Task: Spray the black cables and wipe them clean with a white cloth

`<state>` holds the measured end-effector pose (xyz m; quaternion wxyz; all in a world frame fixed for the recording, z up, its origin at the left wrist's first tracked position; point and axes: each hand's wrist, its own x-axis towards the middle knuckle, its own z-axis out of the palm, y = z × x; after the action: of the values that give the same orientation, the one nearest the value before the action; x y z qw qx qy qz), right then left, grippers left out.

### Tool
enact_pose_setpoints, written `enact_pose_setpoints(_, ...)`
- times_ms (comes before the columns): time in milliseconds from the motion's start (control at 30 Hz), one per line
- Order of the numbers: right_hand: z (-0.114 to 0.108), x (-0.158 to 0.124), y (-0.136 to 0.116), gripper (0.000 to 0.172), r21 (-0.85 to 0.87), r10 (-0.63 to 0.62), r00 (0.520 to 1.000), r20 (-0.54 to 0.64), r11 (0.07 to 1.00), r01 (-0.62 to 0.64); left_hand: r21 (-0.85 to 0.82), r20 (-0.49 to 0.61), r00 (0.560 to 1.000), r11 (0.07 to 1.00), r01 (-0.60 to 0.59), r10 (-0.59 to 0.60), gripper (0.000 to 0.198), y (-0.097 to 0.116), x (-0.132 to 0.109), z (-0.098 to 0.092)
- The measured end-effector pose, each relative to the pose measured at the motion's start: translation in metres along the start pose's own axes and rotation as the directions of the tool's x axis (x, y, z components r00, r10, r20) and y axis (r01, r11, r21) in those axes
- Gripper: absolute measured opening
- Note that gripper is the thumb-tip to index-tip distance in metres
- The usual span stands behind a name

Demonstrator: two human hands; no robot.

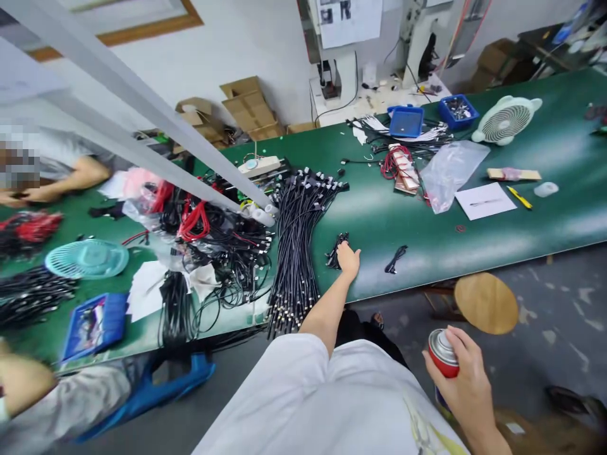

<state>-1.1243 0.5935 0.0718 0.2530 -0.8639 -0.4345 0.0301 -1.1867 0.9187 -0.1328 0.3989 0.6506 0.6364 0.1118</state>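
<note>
- Green table [374, 218] is the largest thing, crossing the whole view. Clock directions are counted from the left hand [349, 260], 12 being the far side.
- Mixed pile of black and red cables [220, 243] lies on the table at 9 o'clock, with plastic bags among it.
- Long bundle of black cables [294, 243] lies nearer at 9 o'clock, its lower ends at the near edge.
- Round wooden stool [487, 303] stands between 3 and 4 o'clock, off the table.
- Pale green fan [505, 121] is at 2 o'clock.
- Right hand [468, 378], between 4 and 5 o'clock, has its fingers closed around a red can with silver top [443, 352]; the forefinger is upon the top.
- Small bundle of black cables [333, 256] lies on the table, under the left hand. These fingers bend over it; whether they grip or only press, I cannot tell.
- Single coiled cable [396, 259], the smallest, lies at 3 o'clock.
</note>
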Motion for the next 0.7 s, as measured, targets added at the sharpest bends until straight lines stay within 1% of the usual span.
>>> enact_pose_setpoints(100, 0.001, 0.0, -0.007, 0.059, 0.01, -0.024, 1.0, 0.006, 1.0, 0.024, -0.088, 0.048, 0.998, 0.995, 0.04, -0.036, 0.043, 0.013, -0.005, -0.01)
enact_pose_setpoints(167, 0.0, -0.001, -0.011, 0.062, 0.017, -0.038, 0.999, -0.02, 0.999, 0.038, -0.168, 0.115, 0.993, 0.985, 0.04, -0.021, 0.042, 0.026, -0.013, -0.019)
enact_pose_setpoints(233, -0.004, -0.003, -0.012, 0.064, 0.026, -0.039, 0.998, -0.044, 0.999, 0.04, -0.262, 0.214, 0.976, 0.965, 0.022, 0.036, 0.041, 0.039, -0.026, -0.034)
enact_pose_setpoints(300, -0.008, -0.005, -0.01, 0.064, 0.033, -0.03, 0.997, -0.064, 0.999, 0.032, -0.366, 0.333, 0.934, 0.931, 0.005, 0.126, 0.04, 0.053, -0.049, -0.054)
enact_pose_setpoints(367, -0.013, -0.006, -0.009, 0.064, 0.036, -0.031, 0.996, -0.08, 0.999, 0.034, -0.474, 0.451, 0.86, 0.881, 0.003, 0.24, 0.042, 0.066, -0.081, -0.079)
enact_pose_setpoints(400, -0.016, -0.006, -0.008, 0.065, 0.039, -0.041, 0.995, -0.089, 0.998, 0.044, -0.522, 0.506, 0.811, 0.853, 0.015, 0.295, 0.043, 0.072, -0.1, -0.092)
enact_pose_setpoints(467, -0.024, -0.003, -0.01, 0.067, 0.054, -0.082, 0.991, -0.11, 0.995, 0.088, -0.583, 0.59, 0.72, 0.81, 0.066, 0.365, 0.047, 0.086, -0.14, -0.118)
enact_pose_setpoints(500, -0.028, -0.001, -0.012, 0.069, 0.064, -0.11, 0.986, -0.126, 0.991, 0.119, -0.616, 0.635, 0.665, 0.778, 0.127, 0.394, 0.047, 0.092, -0.159, -0.129)
enact_pose_setpoints(533, -0.034, 0.002, -0.015, 0.07, 0.072, -0.14, 0.98, -0.141, 0.986, 0.151, -0.671, 0.691, 0.579, 0.682, 0.291, 0.432, 0.044, 0.098, -0.177, -0.139)
enact_pose_setpoints(567, -0.039, 0.004, -0.019, 0.07, 0.077, -0.169, 0.973, -0.156, 0.98, 0.183, -0.701, 0.703, 0.539, 0.581, 0.414, 0.464, 0.039, 0.104, -0.193, -0.148)
enact_pose_setpoints(600, -0.045, 0.007, -0.023, 0.07, 0.078, -0.198, 0.965, -0.169, 0.974, 0.214, -0.691, 0.723, 0.497, 0.52, 0.503, 0.48, 0.035, 0.109, -0.206, -0.156)
enact_pose_setpoints(633, -0.051, 0.009, -0.027, 0.07, 0.08, -0.225, 0.958, -0.178, 0.967, 0.242, -0.665, 0.745, 0.451, 0.485, 0.568, 0.492, 0.035, 0.113, -0.217, -0.163)
enact_pose_setpoints(667, -0.056, 0.011, -0.032, 0.069, 0.081, -0.251, 0.95, -0.184, 0.96, 0.269, -0.635, 0.766, 0.409, 0.486, 0.6, 0.495, 0.037, 0.116, -0.226, -0.17)
enact_pose_setpoints(700, -0.061, 0.013, -0.036, 0.068, 0.082, -0.273, 0.944, -0.186, 0.953, 0.292, -0.599, 0.791, 0.36, 0.509, 0.618, 0.495, 0.042, 0.118, -0.233, -0.175)
